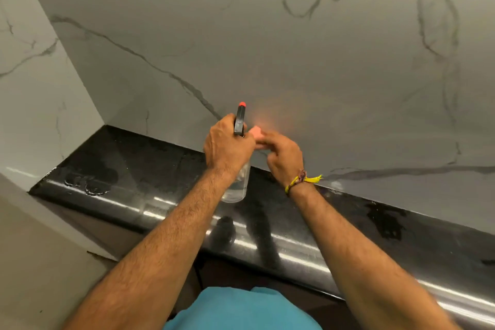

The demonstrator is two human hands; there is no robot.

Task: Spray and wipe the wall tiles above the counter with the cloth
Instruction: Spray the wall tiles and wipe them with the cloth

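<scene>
The spray bottle is clasped by the left hand; at its 3 o'clock, a blurred pinkish piece is pinched by the right hand.

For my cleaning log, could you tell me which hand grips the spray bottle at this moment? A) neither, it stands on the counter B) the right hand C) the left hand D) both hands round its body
C: the left hand grips the bottle at its neck, clear body hanging below over the counter, while the right hand is beside the trigger, holding something pink.
</scene>
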